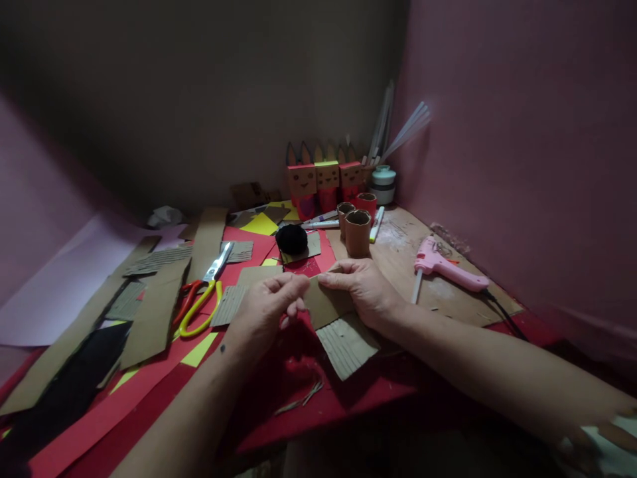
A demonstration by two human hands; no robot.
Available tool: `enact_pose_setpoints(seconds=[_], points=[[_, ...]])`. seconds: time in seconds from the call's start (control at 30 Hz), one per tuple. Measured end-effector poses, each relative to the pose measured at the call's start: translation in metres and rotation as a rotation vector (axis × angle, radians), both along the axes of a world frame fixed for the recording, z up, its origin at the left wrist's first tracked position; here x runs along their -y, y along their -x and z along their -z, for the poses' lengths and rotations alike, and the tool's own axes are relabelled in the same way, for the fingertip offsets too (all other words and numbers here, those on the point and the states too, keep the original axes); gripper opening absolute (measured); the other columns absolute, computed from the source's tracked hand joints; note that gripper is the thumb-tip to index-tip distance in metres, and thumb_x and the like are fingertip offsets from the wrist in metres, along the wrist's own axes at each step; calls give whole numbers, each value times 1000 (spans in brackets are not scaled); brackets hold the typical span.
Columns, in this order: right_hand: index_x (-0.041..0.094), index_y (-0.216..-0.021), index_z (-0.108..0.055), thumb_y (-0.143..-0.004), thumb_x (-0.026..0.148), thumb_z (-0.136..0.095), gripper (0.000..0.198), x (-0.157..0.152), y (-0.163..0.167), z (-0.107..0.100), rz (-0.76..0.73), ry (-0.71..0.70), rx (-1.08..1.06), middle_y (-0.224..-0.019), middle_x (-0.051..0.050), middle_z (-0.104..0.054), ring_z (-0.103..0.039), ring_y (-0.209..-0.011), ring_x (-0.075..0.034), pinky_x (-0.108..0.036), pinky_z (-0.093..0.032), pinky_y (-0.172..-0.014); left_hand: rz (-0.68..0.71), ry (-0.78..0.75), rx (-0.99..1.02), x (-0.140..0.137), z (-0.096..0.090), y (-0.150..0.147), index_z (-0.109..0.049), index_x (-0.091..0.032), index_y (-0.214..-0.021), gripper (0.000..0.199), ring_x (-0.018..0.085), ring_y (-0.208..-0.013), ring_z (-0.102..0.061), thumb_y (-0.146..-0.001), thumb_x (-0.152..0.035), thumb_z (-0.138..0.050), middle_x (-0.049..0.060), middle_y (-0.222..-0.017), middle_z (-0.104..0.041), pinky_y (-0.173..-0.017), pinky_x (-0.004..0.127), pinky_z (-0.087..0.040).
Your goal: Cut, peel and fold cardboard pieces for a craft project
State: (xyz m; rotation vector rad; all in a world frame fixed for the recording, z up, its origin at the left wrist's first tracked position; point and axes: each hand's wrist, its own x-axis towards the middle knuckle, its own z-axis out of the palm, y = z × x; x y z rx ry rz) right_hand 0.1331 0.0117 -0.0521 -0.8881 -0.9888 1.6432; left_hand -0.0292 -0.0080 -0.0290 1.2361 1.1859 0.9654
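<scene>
A red surface (348,406) carries a brown board (394,269). Left of the board, a long red strip (112,417) and some black material (82,382) lie spread; thin brown shreds (301,400) lie nearer the person than it.

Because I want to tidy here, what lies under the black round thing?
A cardboard piece shows beneath the black round thing, sticking out to its right. The part directly underneath is covered and cannot be seen.

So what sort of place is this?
Most likely a craft corner, perhaps at home: the table holds a pink glue gun, scissors and scattered cardboard pieces.
</scene>
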Motion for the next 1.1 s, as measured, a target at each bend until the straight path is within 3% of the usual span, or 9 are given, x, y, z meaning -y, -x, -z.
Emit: enact_pose_setpoints(seconds=[0.13,0.23,0.33,0.53,0.73,0.9,1.0,1.1], points=[[15,-64,-66,-61,29,-82,22,-2,0,4,-55,13,-11,-60,-1,-65,-56,-55,-12,-27,-42,-56,-45,-45,-61,3,-5,-5,-54,-16,-53,31,6,-42,-36,-65,-31,-78,-4,-47,-48,-39,19,-23],[14,-71,-67,-63,29,-81,22,-2,0,5,-198,30,-76,-64,-1,-65,-59,-59,-13,-27,-45,-60,-113,-37,17,2,-5,-4,-50,-17,-53,33,5,-39,-32,-65,-31,-77,-7,-45,-41,-37,18,-18],[13,-72,-67,-63,28,-80,22,-1,1,4,-289,55,-86,-62,-2,-64,-58,-57,-13,-28,-45,-60,-165,-2,55,-1,-2,-1,-55,-18,-60,28,5,-37,-35,-65,-33,-77,-8,-44,-40,-36,18,-20],[13,-79,-70,-64,26,-77,21,-4,1,7,-209,55,-60,-64,-4,-66,-60,-60,-16,-31,-47,-62,35,33,31,-4,2,0,-69,-15,-74,22,6,-38,-42,-63,-31,-80,-2,-53,-59,-36,20,-27],[12,-86,-69,-65,23,-78,25,-1,0,2,-280,62,-164,-71,-4,-68,-63,-67,-16,-31,-48,-72,14,1,85,-4,3,1,-70,-13,-87,30,17,-62,-62,-66,-32,-78,6,-74,-70,-53,25,-47],[13,-82,-68,-61,18,-76,23,-2,1,5,-251,72,-114,-64,-1,-66,-60,-59,-14,-30,-47,-63,41,-49,29,-4,1,1,-68,-14,-86,27,13,-59,-59,-65,-29,-79,1,-71,-68,-50,22,-43],[13,-85,-67,-64,18,-74,23,-3,1,8,-224,82,-153,-65,-2,-66,-61,-61,-16,-32,-48,-66,69,-93,8,-6,1,0,-69,-14,-89,30,15,-65,-61,-62,-24,-80,3,-75,-70,-59,24,-47],[14,-85,-65,-60,11,-72,25,-4,2,9,-256,93,-179,-67,-2,-66,-62,-62,-16,-33,-49,-70,-1,-120,-12,-8,2,0,-70,-14,-90,30,17,-70,-63,-63,-25,-79,4,-78,-72,-65,26,-49]])
